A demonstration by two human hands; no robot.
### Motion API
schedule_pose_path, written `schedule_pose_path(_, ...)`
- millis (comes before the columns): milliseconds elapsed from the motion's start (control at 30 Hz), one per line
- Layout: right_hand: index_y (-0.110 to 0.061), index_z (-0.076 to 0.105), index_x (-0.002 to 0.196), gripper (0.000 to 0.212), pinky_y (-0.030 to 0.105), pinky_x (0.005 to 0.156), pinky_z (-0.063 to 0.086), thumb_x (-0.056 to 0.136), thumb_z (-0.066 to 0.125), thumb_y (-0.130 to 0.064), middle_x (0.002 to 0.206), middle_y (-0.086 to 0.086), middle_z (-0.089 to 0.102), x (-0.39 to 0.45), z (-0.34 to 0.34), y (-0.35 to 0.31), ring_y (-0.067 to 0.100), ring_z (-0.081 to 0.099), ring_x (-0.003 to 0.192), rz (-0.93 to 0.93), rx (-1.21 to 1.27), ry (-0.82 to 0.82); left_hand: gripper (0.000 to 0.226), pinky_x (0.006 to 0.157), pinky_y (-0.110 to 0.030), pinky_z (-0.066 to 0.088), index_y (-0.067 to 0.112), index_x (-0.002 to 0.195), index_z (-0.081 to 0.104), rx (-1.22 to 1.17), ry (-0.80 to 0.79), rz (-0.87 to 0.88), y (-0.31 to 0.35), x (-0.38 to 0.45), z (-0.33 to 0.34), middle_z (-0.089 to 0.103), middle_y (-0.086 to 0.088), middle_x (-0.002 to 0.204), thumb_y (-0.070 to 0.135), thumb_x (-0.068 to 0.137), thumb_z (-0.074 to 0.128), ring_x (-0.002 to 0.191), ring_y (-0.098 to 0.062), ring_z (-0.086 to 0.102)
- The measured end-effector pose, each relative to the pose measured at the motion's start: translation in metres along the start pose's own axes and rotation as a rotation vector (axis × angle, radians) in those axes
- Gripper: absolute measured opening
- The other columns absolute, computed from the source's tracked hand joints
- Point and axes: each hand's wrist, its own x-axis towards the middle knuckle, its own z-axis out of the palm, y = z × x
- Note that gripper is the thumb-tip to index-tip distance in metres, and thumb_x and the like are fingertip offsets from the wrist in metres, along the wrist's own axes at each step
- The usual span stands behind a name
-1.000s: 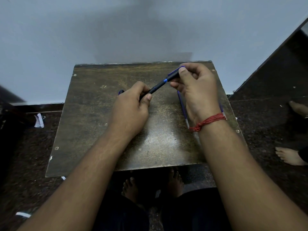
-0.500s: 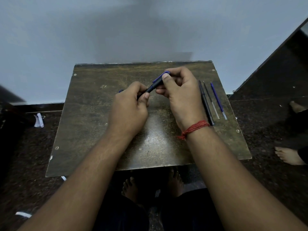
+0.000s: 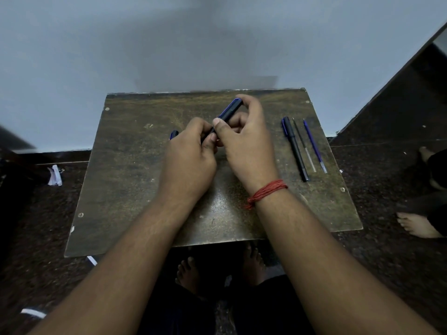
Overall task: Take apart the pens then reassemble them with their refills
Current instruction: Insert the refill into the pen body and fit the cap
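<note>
Hands meet over the middle of a worn table [image 3: 135, 189], both closed on one black-and-blue pen [image 3: 228, 112] held just above the top. The right hand [image 3: 244, 141] pinches the pen's far, blue-clipped end between thumb and curled fingers; the left hand [image 3: 188, 151] is wrapped in a loose fist around the near end, whose blue tip shows past the knuckles. The pen slants from lower left up to upper right. Both forearms reach in from below, wrists slightly raised, a red thread [image 3: 267, 192] around the right wrist.

To the right lie a second pen [image 3: 295, 148] and two refills [image 3: 305, 146], side by side and apart from one another. The step in hand looks like working the held pen's two halves, though whether they are being parted or joined cannot be told. The next move likely calls for a firm twist or straight pull along the barrel, hands kept in line.
</note>
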Motion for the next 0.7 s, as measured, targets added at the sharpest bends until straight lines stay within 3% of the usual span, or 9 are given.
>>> schedule_pose_path(167,-0.019,0.042,0.143,0.059,0.012,0.066,0.050,0.091,0.070,-0.016,0.077,-0.005,0.064,-0.001,0.002,-0.001,0.000,0.064,0.070,0.018,-0.057,0.018,0.004,0.060,-0.019,0.042,0.012,0.094,0.059,0.013,0.011,0.013,0.000,0.000,0.001,0.062,0.007,0.079,0.010,0.095,0.055,0.073,-0.011,0.057)
schedule_pose_path(233,-0.017,0.046,0.138,0.053,0.017,0.070,0.052,0.091,0.070,-0.019,0.075,-0.005,0.064,-0.002,0.003,-0.001,0.005,0.066,0.073,0.038,-0.080,0.031,0.005,0.058,-0.012,0.038,0.012,0.094,0.058,0.016,0.008,0.015,0.000,0.000,0.002,0.059,0.010,0.077,0.009,0.095,0.055,0.072,-0.008,0.054)
schedule_pose_path(333,-0.022,0.050,0.107,0.028,0.035,0.073,0.058,0.089,0.071,-0.021,0.071,-0.004,0.065,0.001,0.001,0.001,0.012,0.070,0.071,0.049,-0.088,0.085,0.009,0.069,-0.023,0.043,0.010,0.102,0.061,0.000,-0.026,0.053,0.001,0.000,0.004,0.066,0.004,0.089,0.011,0.095,0.055,0.082,-0.011,0.059)
schedule_pose_path(433,-0.028,0.047,0.091,0.025,0.046,0.074,0.060,0.087,0.071,-0.021,0.071,-0.004,0.066,0.007,-0.005,0.002,0.017,0.072,0.071,0.062,-0.034,0.159,0.016,0.075,-0.028,0.048,0.013,0.111,0.062,0.000,-0.105,0.101,0.003,-0.002,0.004,0.069,0.003,0.100,0.016,0.096,0.056,0.090,-0.011,0.062)
schedule_pose_path(633,-0.025,0.055,0.090,0.016,0.046,0.072,0.061,0.085,0.069,-0.022,0.069,-0.008,0.063,0.021,-0.030,-0.006,0.016,0.070,0.071,0.035,-0.096,0.196,0.024,0.068,-0.027,0.048,0.019,0.111,0.064,0.033,-0.153,0.147,0.003,-0.003,0.002,0.067,0.009,0.097,0.037,0.096,0.057,0.077,-0.006,0.060)
schedule_pose_path(700,-0.023,0.057,0.092,0.013,0.035,0.075,0.057,0.085,0.067,-0.022,0.073,-0.009,0.063,0.030,-0.052,-0.011,0.015,0.067,0.076,-0.046,-0.270,0.257,0.025,0.065,-0.027,0.049,0.018,0.108,0.065,0.030,-0.114,0.118,-0.001,0.000,-0.002,0.067,0.009,0.093,0.039,0.096,0.057,0.074,-0.005,0.059)
